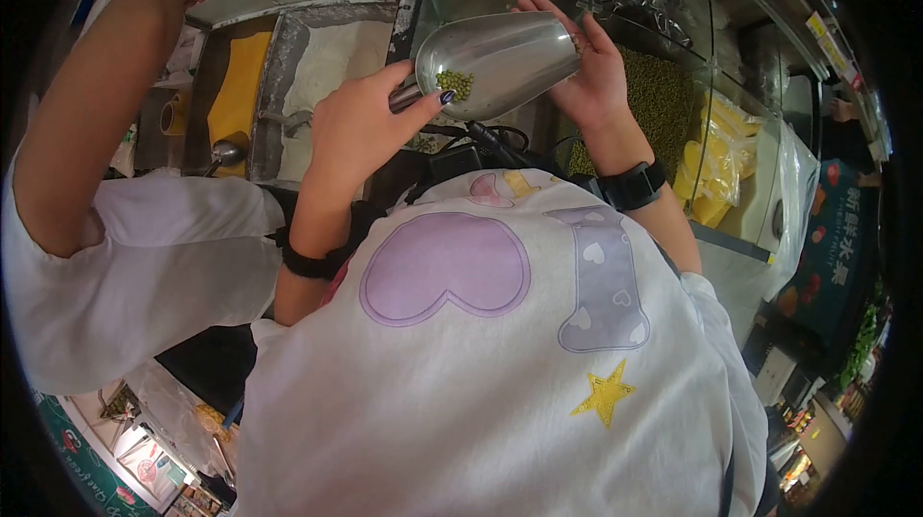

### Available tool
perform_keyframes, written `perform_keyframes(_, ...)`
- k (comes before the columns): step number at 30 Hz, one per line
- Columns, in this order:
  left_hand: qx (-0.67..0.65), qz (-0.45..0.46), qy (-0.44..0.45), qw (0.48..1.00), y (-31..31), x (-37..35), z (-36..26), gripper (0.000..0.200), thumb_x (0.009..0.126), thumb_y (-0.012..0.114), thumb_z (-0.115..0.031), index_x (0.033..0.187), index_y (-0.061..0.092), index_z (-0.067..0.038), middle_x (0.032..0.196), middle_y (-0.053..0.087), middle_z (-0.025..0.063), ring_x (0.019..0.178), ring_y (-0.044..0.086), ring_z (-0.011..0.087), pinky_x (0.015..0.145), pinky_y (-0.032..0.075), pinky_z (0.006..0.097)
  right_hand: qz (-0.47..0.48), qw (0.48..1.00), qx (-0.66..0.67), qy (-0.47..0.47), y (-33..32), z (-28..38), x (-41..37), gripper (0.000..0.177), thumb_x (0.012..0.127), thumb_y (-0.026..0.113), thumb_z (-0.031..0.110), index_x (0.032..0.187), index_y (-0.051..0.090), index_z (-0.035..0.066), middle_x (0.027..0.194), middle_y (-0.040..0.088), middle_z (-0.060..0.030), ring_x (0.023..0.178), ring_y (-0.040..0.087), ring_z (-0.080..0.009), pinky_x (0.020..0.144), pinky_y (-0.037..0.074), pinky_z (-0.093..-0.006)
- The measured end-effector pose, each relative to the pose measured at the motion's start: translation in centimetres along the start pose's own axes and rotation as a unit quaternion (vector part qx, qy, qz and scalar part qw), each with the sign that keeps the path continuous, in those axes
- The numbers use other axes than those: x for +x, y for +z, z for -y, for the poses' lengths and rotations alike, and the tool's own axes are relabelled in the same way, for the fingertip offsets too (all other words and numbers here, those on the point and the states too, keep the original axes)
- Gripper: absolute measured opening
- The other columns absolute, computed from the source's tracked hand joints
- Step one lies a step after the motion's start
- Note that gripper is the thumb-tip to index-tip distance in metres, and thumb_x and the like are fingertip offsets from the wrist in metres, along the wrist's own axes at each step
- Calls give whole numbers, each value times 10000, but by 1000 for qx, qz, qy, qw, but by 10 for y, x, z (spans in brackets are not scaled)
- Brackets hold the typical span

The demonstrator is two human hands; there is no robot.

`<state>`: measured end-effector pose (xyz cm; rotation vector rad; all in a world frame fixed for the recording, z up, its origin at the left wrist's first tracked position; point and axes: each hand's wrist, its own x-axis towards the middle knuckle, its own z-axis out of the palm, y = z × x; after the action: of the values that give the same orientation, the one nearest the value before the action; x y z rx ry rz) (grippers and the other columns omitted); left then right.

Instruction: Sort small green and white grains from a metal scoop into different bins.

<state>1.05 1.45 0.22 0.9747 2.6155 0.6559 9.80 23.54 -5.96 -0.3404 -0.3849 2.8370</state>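
A metal scoop (510, 60) lies across the top centre, with a small heap of green beans (454, 85) near its handle end. My left hand (361, 123) is wrapped round the scoop's handle, thumb at its rim. My right hand (596, 75) is at the scoop's far end, palm up with fingers spread; a few small pale bits show between palm and scoop, too small to name. Below and right of that hand is a bin of green beans (659, 89).
Another person's bare arm (96, 103) reaches in at the left over bins of white powder (341, 50) and yellow material (240, 84). A small metal scoop (226, 152) rests there. Glass dividers and yellow packets (716, 151) stand right of my right arm.
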Motion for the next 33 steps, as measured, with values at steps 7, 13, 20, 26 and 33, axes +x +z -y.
perform_keyframes(7, 17, 0, 2, 1000, 0, 1, -1, 431, 768, 675, -383, 1113, 630, -130, 739, 646, 109, 676, 628, 201, 630, 453, 288, 4, 1000, -5, 11, -2, 0, 1, 526, 959, 291, 324, 1321, 380, -47, 1365, 407, -199, 1289, 360, -314, 1094, 261, -431)
perform_keyframes(13, 27, 2, -4, 1000, 0, 2, 0, 442, 769, 670, -406, 1115, 630, -135, 725, 635, 107, 655, 615, 207, 617, 447, 295, 2, 1000, -7, 15, -3, 0, 2, 515, 963, 270, 310, 1318, 383, -45, 1372, 399, -199, 1284, 364, -316, 1091, 264, -429)
perform_keyframes(20, 13, 4, -4, 1000, 1, 2, 0, 436, 772, 671, -409, 1110, 631, -136, 739, 643, 97, 672, 621, 197, 629, 451, 287, 10, 1000, -8, 24, -2, -1, 1, 510, 969, 247, 302, 1336, 355, -36, 1391, 377, -188, 1295, 348, -306, 1096, 255, -420)
perform_keyframes(26, 4, 3, 1, 1000, 1, 3, 0, 427, 771, 675, -392, 1111, 632, -137, 748, 648, 96, 679, 624, 196, 638, 453, 283, 15, 999, 1, 29, -1, -1, 0, 507, 969, 254, 302, 1335, 354, -33, 1394, 373, -183, 1297, 346, -301, 1099, 252, -418)
perform_keyframes(33, 4, 4, -4, 1000, 1, 4, -1, 421, 768, 678, -378, 1113, 633, -141, 770, 657, 97, 702, 636, 198, 648, 457, 281, 13, 999, 4, 30, 2, -1, -1, 512, 968, 262, 304, 1345, 339, -33, 1399, 364, -185, 1302, 339, -297, 1101, 246, -415)
